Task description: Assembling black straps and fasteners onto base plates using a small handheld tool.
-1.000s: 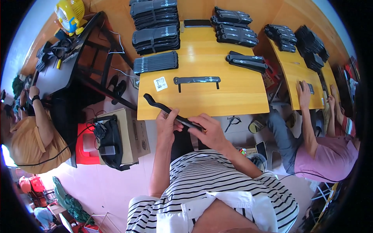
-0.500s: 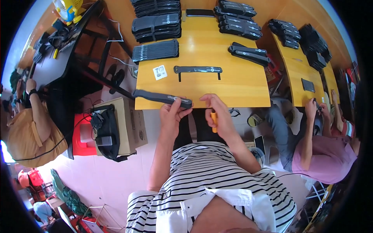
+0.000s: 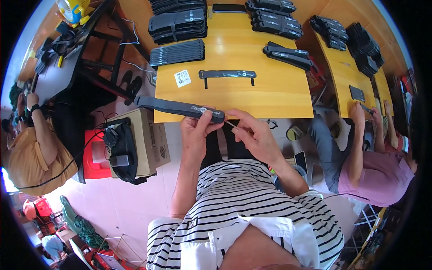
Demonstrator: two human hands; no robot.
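My left hand is closed on the end of a dark grey strap with white print, its thumb on top. The strap is held up over the table's front edge, and its far end reaches out to the left. My right hand is closed on an orange-handled tool; its thin metal shaft points at the rounded end of the strap, its handle hidden by the hand. Whether the tip touches the strap I cannot tell. Another strap lies flat on the table, above two short black marks.
The wooden table carries a white label, a row of straps, bundled straps and more straps at the right. A cardboard box stands at the left below. Co-workers sit to either side.
The strap in my left hand has come nearer and tilted. My right hand has turned, bringing the tool's shaft up to the strap's end; its orange handle no longer shows.
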